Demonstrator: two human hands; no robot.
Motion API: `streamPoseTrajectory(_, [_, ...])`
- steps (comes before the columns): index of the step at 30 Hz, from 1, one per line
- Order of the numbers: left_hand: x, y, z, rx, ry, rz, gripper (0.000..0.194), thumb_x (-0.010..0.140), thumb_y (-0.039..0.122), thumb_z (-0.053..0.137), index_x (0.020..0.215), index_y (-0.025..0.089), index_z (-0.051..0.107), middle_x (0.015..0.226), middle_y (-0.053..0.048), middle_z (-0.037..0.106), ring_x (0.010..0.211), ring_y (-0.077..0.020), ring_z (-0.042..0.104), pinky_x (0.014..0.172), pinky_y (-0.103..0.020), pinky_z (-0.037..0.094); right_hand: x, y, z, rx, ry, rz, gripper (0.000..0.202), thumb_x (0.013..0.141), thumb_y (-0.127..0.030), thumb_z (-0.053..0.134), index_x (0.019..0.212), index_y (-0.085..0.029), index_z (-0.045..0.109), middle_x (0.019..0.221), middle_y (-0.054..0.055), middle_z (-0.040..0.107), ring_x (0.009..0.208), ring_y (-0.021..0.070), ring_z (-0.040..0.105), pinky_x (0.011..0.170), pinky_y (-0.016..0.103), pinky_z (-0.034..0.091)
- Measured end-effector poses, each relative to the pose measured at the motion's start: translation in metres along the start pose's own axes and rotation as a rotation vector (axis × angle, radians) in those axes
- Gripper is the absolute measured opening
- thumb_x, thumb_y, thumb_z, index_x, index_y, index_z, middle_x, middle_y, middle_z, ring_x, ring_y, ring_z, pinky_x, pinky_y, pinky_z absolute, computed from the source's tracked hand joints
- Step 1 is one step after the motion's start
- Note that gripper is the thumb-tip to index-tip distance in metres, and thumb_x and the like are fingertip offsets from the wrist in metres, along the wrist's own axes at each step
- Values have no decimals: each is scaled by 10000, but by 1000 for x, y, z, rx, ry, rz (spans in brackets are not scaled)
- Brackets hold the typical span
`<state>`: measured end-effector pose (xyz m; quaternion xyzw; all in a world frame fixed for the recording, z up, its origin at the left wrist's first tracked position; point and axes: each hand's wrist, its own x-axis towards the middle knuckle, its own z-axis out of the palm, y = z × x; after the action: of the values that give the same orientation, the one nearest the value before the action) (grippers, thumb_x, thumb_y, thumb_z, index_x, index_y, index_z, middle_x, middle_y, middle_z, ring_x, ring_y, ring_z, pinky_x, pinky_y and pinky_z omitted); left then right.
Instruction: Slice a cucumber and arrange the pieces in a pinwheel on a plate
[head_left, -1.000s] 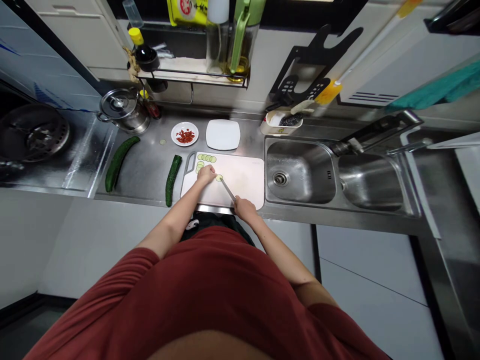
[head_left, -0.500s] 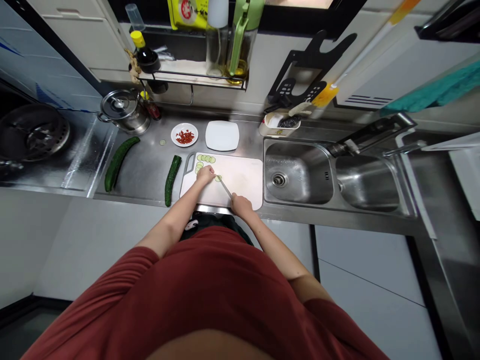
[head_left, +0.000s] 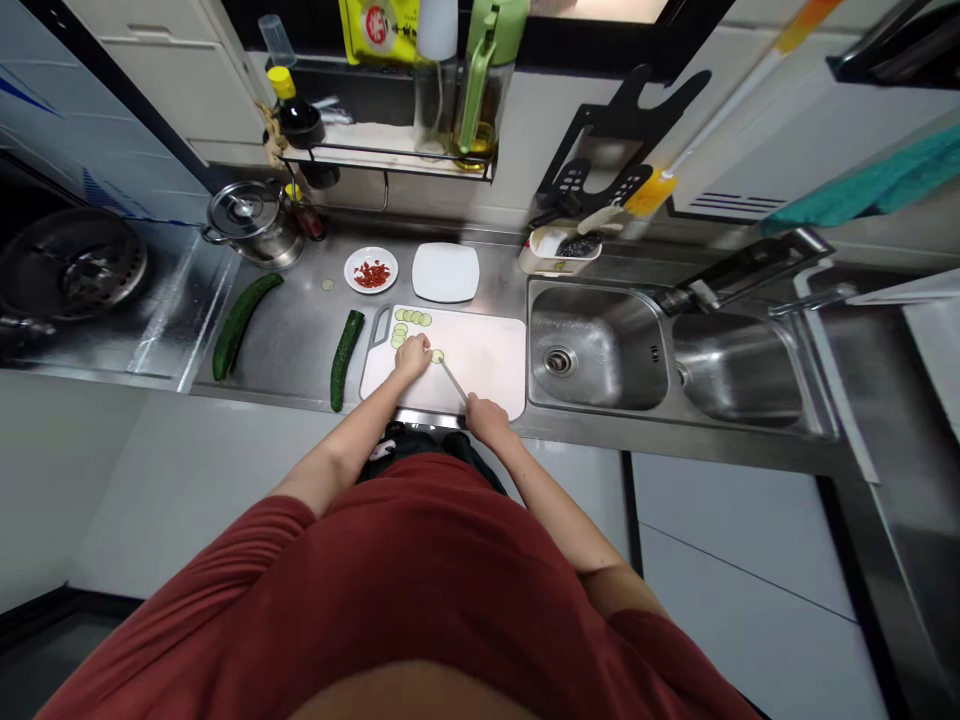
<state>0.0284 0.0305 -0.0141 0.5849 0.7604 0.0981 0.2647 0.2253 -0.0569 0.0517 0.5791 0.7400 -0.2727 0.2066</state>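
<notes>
A white cutting board (head_left: 487, 350) lies at the counter's front edge. My right hand (head_left: 486, 418) is wrapped round the handle of a knife (head_left: 453, 380), whose tip points up and left to a pale green cucumber slice (head_left: 437, 356). Just left of that slice is my left hand (head_left: 414, 355), its fingers drawn together over the board; what they hold, if anything, is too small to make out. Several more slices (head_left: 412, 317) lie along the board's upper left. Beside the board's left edge rests a cut dark green cucumber (head_left: 346, 360).
Behind the board stand a plate of red pieces (head_left: 386, 272) and a square white plate (head_left: 445, 272). A longer cucumber (head_left: 238, 325), a lidded pot (head_left: 255, 225) and a wok (head_left: 67, 265) are at left. A double sink (head_left: 600, 345) is at right.
The knife has moved slightly right and down with my right hand, away from my left fingers. My left hand has shifted very little. The whole view has moved slightly.
</notes>
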Motion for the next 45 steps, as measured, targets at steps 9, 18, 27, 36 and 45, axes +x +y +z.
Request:
streamPoseTrajectory(9, [-8, 6, -4, 52, -19, -1, 164, 856, 284, 556, 1014, 244, 579, 1086, -55, 598, 990, -199, 576, 851, -295, 428, -11, 9, 3, 1, -2, 0, 271, 954, -226, 353, 1154, -151, 521, 1037, 160, 670, 989, 276, 645, 772, 345, 462])
streamPoseTrajectory(18, [-11, 6, -5, 79, -23, 14, 187, 871, 320, 540, 1040, 243, 567, 1113, -63, 582, 1004, -211, 578, 842, -305, 436, -15, 13, 7, 19, -34, 17, 282, 980, -282, 346, 1175, -166, 513, 1062, 161, 667, 1008, 266, 637, 802, 346, 441])
streamPoseTrajectory(27, [-17, 10, -7, 75, -19, 21, 193, 894, 322, 513, 1062, 243, 567, 1110, -69, 573, 999, -210, 579, 856, -311, 439, -6, 37, 14, 122, 183, 51, 341, 1010, -369, 286, 1139, -189, 544, 965, 114, 686, 922, 231, 638, 737, 276, 384])
streamPoseTrajectory(36, [-20, 13, -4, 100, 2, 53, 201, 909, 334, 492, 1060, 237, 582, 1113, -76, 562, 983, -209, 581, 847, -311, 439, 27, 52, 6, 226, 271, 294, 378, 999, -366, 292, 1165, -159, 561, 1001, 138, 671, 936, 231, 626, 758, 280, 394])
streamPoseTrajectory(45, [-17, 16, 0, 92, 3, 80, 126, 891, 253, 496, 955, 224, 601, 1052, -67, 589, 935, -201, 591, 787, -301, 445, 39, 41, -4, 212, 261, 304, 399, 1003, -373, 267, 1181, -154, 549, 1021, 148, 667, 967, 245, 628, 799, 317, 423])
